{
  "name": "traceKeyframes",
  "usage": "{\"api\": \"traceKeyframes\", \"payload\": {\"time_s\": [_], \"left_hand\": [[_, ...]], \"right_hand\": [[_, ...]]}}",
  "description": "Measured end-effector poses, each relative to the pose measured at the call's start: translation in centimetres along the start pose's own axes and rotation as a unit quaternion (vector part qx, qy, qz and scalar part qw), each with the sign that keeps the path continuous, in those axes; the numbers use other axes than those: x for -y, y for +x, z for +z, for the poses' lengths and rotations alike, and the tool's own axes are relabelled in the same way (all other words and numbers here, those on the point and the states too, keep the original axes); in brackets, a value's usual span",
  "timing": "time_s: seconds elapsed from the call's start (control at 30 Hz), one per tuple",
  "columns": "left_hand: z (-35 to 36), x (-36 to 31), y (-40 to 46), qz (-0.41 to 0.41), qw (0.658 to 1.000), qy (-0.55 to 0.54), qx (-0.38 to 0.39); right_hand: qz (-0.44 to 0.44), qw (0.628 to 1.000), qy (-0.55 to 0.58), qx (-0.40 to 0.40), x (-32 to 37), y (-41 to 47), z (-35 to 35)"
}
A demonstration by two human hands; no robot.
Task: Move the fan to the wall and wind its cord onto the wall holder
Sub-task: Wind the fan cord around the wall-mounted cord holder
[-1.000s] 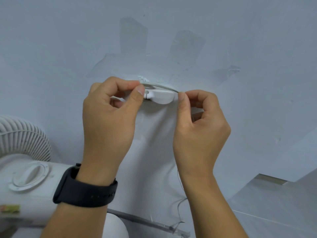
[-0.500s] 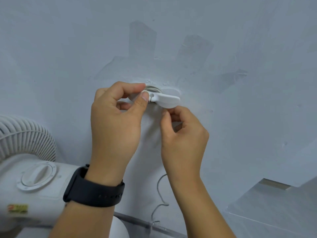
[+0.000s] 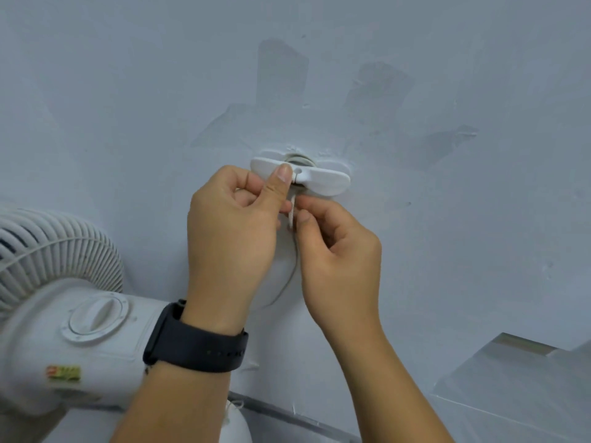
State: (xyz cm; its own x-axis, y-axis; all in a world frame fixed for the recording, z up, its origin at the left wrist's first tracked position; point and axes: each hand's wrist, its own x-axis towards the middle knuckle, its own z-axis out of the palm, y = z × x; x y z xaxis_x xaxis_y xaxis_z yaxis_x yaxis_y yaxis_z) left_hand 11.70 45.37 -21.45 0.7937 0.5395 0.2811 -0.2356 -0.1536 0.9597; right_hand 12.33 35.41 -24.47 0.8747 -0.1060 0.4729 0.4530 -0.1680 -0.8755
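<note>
A white wing-shaped cord holder (image 3: 323,180) is fixed to the pale wall, with turns of cord wound behind it. My left hand (image 3: 233,225) presses its thumb on the holder's left half beside a small slot. My right hand (image 3: 335,251) pinches the thin white cord (image 3: 292,215) just below the holder. The cord hangs down in a curve between my wrists. The white fan (image 3: 64,318) stands at the lower left, close to the wall, with its grille and round knob in view.
The pale wall (image 3: 447,219) carries patches and scuff marks. A dark baseboard (image 3: 287,414) runs along the bottom. A grey floor area or ledge (image 3: 518,388) shows at the lower right.
My right hand has dropped from the holder's right end to below its middle, pinching the cord. My left thumb stays on the holder. The whole holder now shows.
</note>
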Motion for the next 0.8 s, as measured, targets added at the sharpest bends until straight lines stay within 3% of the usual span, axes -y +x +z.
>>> {"api": "traceKeyframes", "payload": {"time_s": [0.17,0.27,0.53,0.67,0.8], "left_hand": [[-1.2,-0.1,0.0,0.017,0.995,0.091,0.024],[-1.8,-0.1,-0.3,-0.012,0.99,0.114,0.084],[-2.6,-0.1,-0.3,-0.04,0.982,0.107,0.151],[-3.5,-0.3,0.6,-0.014,0.982,0.173,0.068],[-3.5,-0.6,0.5,0.017,0.935,0.349,0.049]], "right_hand": [[0.09,0.993,0.08,0.004,1.0,0.0,0.2],[0.13,0.983,0.127,0.006,1.4,0.1,0.3],[0.143,0.982,0.126,-0.003,2.1,0.1,0.2],[0.121,0.989,0.074,-0.032,2.1,0.1,0.0],[0.113,0.991,0.067,-0.037,2.1,0.0,-0.1]]}}
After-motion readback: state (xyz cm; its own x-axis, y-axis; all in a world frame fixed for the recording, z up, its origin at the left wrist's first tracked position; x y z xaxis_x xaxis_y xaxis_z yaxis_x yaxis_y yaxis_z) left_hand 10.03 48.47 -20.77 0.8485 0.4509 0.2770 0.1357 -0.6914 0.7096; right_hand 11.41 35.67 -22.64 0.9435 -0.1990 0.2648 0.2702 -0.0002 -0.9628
